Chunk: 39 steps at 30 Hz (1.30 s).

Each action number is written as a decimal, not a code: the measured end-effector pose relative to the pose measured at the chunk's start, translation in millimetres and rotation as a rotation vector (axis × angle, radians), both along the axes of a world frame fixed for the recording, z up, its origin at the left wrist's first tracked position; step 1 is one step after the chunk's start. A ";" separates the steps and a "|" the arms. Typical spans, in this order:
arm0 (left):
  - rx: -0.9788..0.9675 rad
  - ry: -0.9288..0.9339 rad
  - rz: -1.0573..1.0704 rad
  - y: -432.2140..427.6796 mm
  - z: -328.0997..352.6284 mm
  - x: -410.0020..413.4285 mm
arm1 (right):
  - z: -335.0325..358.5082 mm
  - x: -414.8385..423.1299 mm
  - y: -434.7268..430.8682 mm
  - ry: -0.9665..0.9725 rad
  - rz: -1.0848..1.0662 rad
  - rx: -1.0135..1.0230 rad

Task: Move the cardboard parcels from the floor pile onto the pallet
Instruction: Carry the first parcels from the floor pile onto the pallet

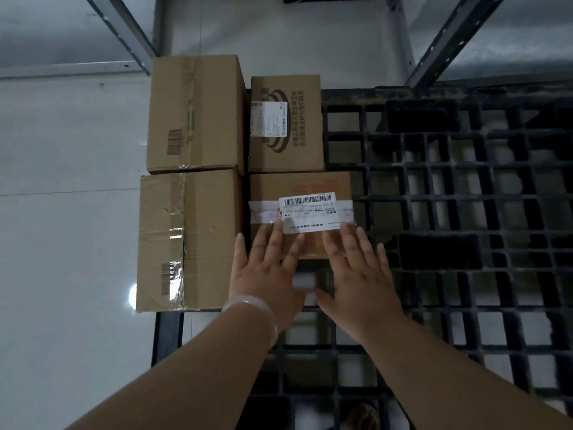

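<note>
We take this for a warehouse or parcel depot: taped, labelled cardboard parcels [195, 113] on a black plastic pallet [449, 187], grey steel racking posts [449, 41] behind the pallet.

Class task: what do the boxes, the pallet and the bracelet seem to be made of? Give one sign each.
Boxes: matt brown cardboard, creased, taped seams. Pallet: likely moulded black plastic, given its grid of open cells. Bracelet: pale, translucent, glossy; perhaps jade, glass or plastic.

Dim, bluish light; bright glare spot on floor [93, 243]; soft blur throughout; wide-angle bending at edges; corners darker.
</note>
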State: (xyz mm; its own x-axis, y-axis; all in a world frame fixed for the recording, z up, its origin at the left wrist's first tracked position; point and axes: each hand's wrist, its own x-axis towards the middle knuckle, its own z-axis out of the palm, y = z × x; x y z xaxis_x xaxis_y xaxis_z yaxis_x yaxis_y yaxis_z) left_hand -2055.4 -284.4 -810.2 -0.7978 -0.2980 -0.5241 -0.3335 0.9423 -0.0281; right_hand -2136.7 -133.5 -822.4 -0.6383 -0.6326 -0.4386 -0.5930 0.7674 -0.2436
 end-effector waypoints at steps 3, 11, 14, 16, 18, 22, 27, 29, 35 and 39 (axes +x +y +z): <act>-0.015 0.021 -0.055 -3.6 19.7 -2.4 | 21.8 4.5 11.9 -0.001 -0.022 0.016; 0.039 0.013 -0.327 5.4 78.0 0.8 | 92.5 50.5 60.2 -0.059 -0.155 0.011; 0.051 0.010 -0.424 24.3 105.6 -4.2 | 122.6 75.3 85.9 -0.022 -0.275 0.034; 0.077 0.041 -0.496 47.3 124.1 -8.8 | 143.2 92.0 107.6 0.001 -0.378 0.047; 0.101 0.074 -0.577 75.1 143.2 -11.2 | 161.9 110.2 129.1 0.029 -0.457 0.040; 0.129 0.114 -0.765 143.7 177.8 3.5 | 197.1 160.8 174.8 0.053 -0.646 0.037; 0.174 0.149 -0.987 237.5 214.0 57.5 | 235.8 255.3 235.2 0.058 -0.905 0.057; 0.204 0.161 -1.096 275.9 223.9 85.9 | 245.7 300.1 262.1 0.060 -1.002 0.072; 0.327 0.208 -1.359 382.8 233.1 208.7 | 253.9 458.9 329.0 0.056 -1.315 0.076; 0.348 0.141 -1.532 431.2 227.2 315.7 | 255.4 583.0 347.1 0.062 -1.518 0.066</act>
